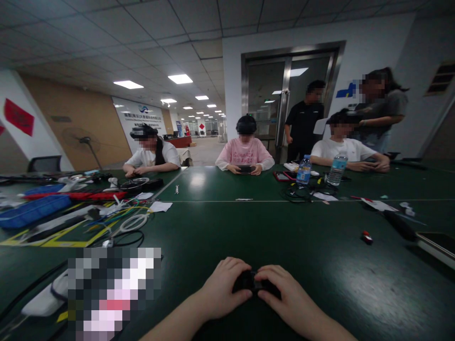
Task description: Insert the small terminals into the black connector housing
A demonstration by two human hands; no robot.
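Both of my hands rest low in the middle of the view, over the green table (220, 227). Between them is a small dark, black object (253, 282), mostly covered by the fingers, so its exact kind cannot be made out. My left hand (226, 288) curls around its left end, thumb at the near side. The right end is gripped by my right hand (282, 292), with fingers over the top and thumb below. The fingertips of the two hands nearly meet at the object's middle.
At left lie a blue tray (33, 210), coiled white cable (133, 223) and a white power strip (46, 296). A small red-and-black item (366, 237) is at right. Two water bottles (304, 170) stand farther back. Several people sit or stand across the table.
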